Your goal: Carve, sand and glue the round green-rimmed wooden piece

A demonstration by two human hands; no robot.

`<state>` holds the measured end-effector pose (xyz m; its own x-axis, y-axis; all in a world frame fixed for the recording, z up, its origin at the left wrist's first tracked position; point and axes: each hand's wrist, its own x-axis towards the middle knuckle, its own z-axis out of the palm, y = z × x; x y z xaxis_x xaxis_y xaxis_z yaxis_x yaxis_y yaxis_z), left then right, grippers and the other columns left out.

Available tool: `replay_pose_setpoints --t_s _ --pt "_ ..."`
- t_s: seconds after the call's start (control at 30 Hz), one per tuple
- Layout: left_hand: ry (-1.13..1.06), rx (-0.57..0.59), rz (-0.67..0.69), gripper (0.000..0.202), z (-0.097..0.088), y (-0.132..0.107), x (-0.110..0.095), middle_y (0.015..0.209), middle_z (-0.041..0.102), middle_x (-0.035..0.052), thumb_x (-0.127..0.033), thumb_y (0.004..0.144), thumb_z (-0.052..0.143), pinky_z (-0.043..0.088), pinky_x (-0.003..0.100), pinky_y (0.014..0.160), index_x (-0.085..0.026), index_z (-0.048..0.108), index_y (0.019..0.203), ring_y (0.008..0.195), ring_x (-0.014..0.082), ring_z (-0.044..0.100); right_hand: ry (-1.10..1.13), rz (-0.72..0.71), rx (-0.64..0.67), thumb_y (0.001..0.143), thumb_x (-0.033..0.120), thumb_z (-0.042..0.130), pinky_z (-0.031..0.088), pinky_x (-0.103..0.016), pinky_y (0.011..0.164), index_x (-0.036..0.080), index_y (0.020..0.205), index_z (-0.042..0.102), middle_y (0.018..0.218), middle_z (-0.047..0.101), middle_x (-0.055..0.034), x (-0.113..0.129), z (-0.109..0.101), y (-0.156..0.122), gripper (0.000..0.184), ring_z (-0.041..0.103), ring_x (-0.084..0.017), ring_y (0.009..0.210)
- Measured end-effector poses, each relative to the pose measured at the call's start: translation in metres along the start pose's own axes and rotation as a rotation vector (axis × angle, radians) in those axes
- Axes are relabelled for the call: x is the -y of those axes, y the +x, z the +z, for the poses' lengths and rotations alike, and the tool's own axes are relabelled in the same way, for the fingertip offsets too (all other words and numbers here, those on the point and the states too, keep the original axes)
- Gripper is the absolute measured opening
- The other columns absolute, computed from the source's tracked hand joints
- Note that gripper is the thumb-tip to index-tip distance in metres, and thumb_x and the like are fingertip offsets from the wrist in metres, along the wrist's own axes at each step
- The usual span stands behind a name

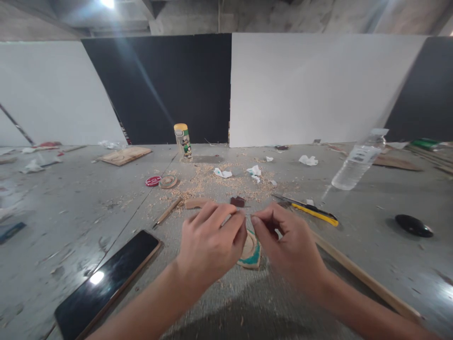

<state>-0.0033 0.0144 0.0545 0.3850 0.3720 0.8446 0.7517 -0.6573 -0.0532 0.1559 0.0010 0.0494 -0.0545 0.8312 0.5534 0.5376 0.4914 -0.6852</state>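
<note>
My left hand (214, 233) and my right hand (288, 236) are close together in the middle of the view, fingertips almost meeting. Both are closed in a pinch; whatever lies between the fingers is too small or hidden to name. Below and between them lies a small wooden piece (250, 259) with a teal painted border, partly covered by my left hand. Just beyond my fingers sit a dark brown lump (238, 201) and a curved wooden piece (196, 203). A pencil-like wooden-handled tool (167, 212) rests to the left of these.
A phone (109, 283) lies at left, a wooden strip (368, 274) at right. Beyond are a yellow utility knife (314, 214), a black mouse-shaped object (414, 225), a water bottle (359, 160), a yellow-capped bottle (183, 142), crumpled tissues (222, 173), a wooden board (125, 155) and wood shavings.
</note>
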Motion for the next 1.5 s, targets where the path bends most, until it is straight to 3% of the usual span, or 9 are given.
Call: replay_pose_setpoints --t_s 0.3,0.57,0.7,0.8,0.97,1.1,1.2,1.37,1.5 --pt "-0.197 0.071 -0.104 0.014 0.004 0.002 0.001 0.073 0.071 0.0029 -0.009 0.081 0.058 0.05 0.03 0.065 -0.015 0.069 0.074 0.068 0.0175 0.065 -0.176 -0.187 -0.033 0.088 0.014 0.049 0.036 -0.024 0.053 0.021 0.071 0.053 0.062 0.052 0.0019 -0.01 0.003 -0.003 0.018 0.047 -0.012 0.055" --pt "-0.738 0.483 -0.554 0.016 -0.012 0.02 0.01 0.068 0.068 0.0014 -0.017 0.08 0.058 0.044 0.023 0.053 -0.017 0.071 0.072 0.062 0.0131 0.058 -0.111 -0.353 0.024 0.09 0.012 0.049 0.039 -0.026 0.058 0.021 0.079 0.056 0.067 0.056 0.0006 -0.024 -0.005 0.006 0.016 0.05 -0.013 0.061" --pt "-1.033 0.639 -0.683 0.02 -0.008 0.019 0.022 0.062 0.064 0.0006 -0.027 0.081 0.061 0.042 0.021 0.048 -0.015 0.068 0.067 0.052 0.0095 0.052 0.011 -0.359 0.091 0.09 0.013 0.052 0.039 -0.026 0.057 0.021 0.077 0.057 0.067 0.056 0.0011 -0.027 -0.01 0.011 0.016 0.05 -0.013 0.061" --pt "-1.012 0.709 -0.601 0.018 0.0 0.015 0.032 0.066 0.068 0.0013 -0.028 0.083 0.062 0.047 0.023 0.055 -0.016 0.071 0.072 0.058 0.0112 0.057 0.044 -0.28 0.159 0.088 0.018 0.057 0.04 -0.027 0.059 0.021 0.076 0.062 0.071 0.056 0.0002 -0.029 -0.011 0.016 0.014 0.052 -0.014 0.065" --pt "-0.758 0.692 -0.39 0.014 0.009 0.007 0.041 0.08 0.073 0.0005 -0.017 0.085 0.06 0.049 0.025 0.066 -0.02 0.074 0.083 0.072 0.0131 0.063 0.012 -0.132 0.368 0.086 0.02 0.063 0.039 -0.025 0.059 0.022 0.08 0.072 0.077 0.055 -0.0002 -0.038 -0.015 0.025 0.012 0.053 -0.013 0.067" --pt "-0.577 0.747 -0.159 0.015 0.017 -0.005 0.043 0.092 0.072 0.002 -0.013 0.081 0.065 0.048 0.028 0.074 -0.022 0.076 0.083 0.082 0.0157 0.065 -0.135 -0.19 0.628 0.085 0.012 0.062 0.04 -0.026 0.062 0.022 0.08 0.076 0.079 0.061 -0.0018 -0.047 -0.014 0.023 0.018 0.056 -0.013 0.069" --pt "-0.492 0.85 -0.047 0.019 0.026 -0.014 0.042 0.088 0.072 0.0026 -0.01 0.079 0.064 0.049 0.029 0.074 -0.023 0.077 0.081 0.081 0.0176 0.067 -0.192 -0.229 0.746 0.082 0.004 0.06 0.041 -0.027 0.066 0.023 0.073 0.075 0.076 0.064 -0.0016 -0.051 -0.01 0.017 0.026 0.058 -0.015 0.071" --pt "-0.515 0.92 0.004 0.025 0.029 -0.016 0.043 0.088 0.075 0.0022 -0.01 0.077 0.063 0.049 0.03 0.078 -0.027 0.078 0.087 0.084 0.0192 0.069 -0.164 -0.246 0.76 0.079 0.004 0.06 0.042 -0.028 0.066 0.025 0.076 0.076 0.075 0.068 -0.001 -0.051 -0.01 0.015 0.027 0.06 -0.016 0.069" --pt "-0.525 0.95 -0.077 0.02 0.02 -0.01 0.044 0.09 0.076 0.0022 -0.016 0.078 0.065 0.049 0.031 0.078 -0.025 0.076 0.091 0.085 0.0202 0.069 -0.217 -0.21 0.687 0.08 0.011 0.063 0.041 -0.028 0.062 0.024 0.075 0.075 0.074 0.071 -0.0015 -0.049 -0.016 0.02 0.019 0.061 -0.016 0.067"
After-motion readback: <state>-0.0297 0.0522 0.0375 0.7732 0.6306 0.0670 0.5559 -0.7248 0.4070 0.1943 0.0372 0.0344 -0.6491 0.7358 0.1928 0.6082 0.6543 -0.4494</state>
